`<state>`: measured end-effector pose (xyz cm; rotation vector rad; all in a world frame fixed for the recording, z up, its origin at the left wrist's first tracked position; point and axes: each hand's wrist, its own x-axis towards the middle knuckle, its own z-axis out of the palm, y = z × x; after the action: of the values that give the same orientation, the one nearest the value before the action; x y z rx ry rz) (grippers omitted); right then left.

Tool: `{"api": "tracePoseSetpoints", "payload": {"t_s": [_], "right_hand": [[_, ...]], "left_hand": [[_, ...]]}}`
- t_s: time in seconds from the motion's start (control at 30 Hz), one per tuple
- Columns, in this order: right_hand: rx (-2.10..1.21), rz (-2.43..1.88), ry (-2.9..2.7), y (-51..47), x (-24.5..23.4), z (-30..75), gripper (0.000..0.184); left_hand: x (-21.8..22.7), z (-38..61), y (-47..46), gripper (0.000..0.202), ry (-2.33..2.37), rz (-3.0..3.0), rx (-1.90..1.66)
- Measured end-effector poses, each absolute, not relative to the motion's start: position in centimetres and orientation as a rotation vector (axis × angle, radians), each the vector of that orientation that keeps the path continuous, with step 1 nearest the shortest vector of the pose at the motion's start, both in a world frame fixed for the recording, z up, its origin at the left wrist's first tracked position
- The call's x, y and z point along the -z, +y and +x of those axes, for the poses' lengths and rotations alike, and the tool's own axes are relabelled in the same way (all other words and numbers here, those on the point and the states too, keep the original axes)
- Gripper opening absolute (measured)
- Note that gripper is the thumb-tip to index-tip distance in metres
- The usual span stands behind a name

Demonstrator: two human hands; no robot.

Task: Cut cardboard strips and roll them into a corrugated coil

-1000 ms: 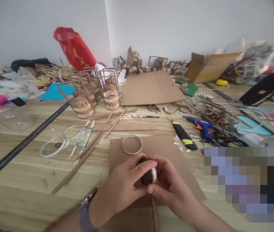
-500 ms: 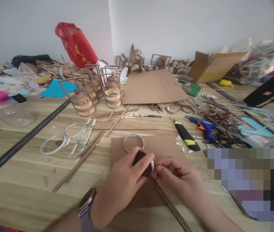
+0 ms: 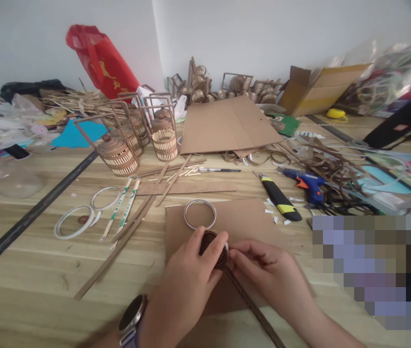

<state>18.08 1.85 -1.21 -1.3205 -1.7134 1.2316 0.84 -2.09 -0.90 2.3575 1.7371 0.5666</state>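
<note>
My left hand grips a small, tightly wound coil of brown corrugated cardboard between thumb and fingers. From the coil a loose cardboard strip trails down to the lower right. At the coil's right edge shows a bit of white tape. Thumb and forefinger of my right hand are pinched together right against that white bit. Beneath both hands lies a brown cardboard sheet. A roll of double-sided tape rests on it, just beyond the coil.
To the right lie a utility knife, a blue glue gun and tangled brown strips. Left are tape rings and wrapped chopsticks. Behind stand several small lidded baskets, a pen and a large cardboard piece.
My right fingertips have moved left, closer against the coil's edge and the white bit. The left hand keeps its grip on the coil. The camera view has shifted slightly.
</note>
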Motion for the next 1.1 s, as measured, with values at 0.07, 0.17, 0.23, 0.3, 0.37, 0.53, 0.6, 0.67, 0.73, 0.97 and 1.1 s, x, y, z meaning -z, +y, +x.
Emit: {"api": "tracePoseSetpoints", "payload": {"t_s": [0.07,0.17,0.23,0.3,0.37,0.53,0.6,0.67,0.73,0.97,1.1], "right_hand": [[-1.259,-1.336,-1.736,2.0,0.9,18.0,0.026],[-1.261,-1.344,-1.76,2.1,0.6,17.8,0.026],[-1.262,-1.33,-1.772,2.1,0.5,17.8,0.026],[-1.259,-1.315,-1.792,2.0,0.4,17.8,0.026],[-1.259,-1.296,-1.814,2.0,0.4,17.8,0.026],[-1.21,-1.242,-1.861,2.0,0.3,17.5,0.024],[-1.187,-1.235,-1.896,2.0,0.4,17.5,0.025],[-1.187,-1.231,-1.911,1.9,0.6,17.5,0.025],[-1.19,-1.228,-1.916,1.9,0.7,17.5,0.026],[-1.015,-1.229,-2.007,2.1,0.6,17.8,0.024],[-0.842,-1.172,-2.057,1.9,0.6,18.3,0.019]], "left_hand": [[0.9,0.8,-2.1,0.075,1.734,2.351,-0.541],[1.0,0.7,-2.1,0.076,1.743,2.349,-0.52],[1.1,0.7,-2.2,0.075,1.749,2.363,-0.523],[1.3,0.6,-2.3,0.074,1.745,2.388,-0.538],[1.4,0.5,-2.4,0.072,1.737,2.408,-0.556],[2.1,-0.2,-2.3,0.073,1.725,2.431,-0.521],[2.4,-0.4,-2.4,0.075,1.709,2.428,-0.488],[2.6,-0.6,-2.5,0.076,1.709,2.42,-0.465],[2.7,-0.7,-2.7,0.078,1.708,2.421,-0.443],[2.5,-0.6,-2.6,0.075,1.685,2.386,-0.489],[2.0,-0.4,-2.2,0.074,1.69,2.356,-0.519]]}}
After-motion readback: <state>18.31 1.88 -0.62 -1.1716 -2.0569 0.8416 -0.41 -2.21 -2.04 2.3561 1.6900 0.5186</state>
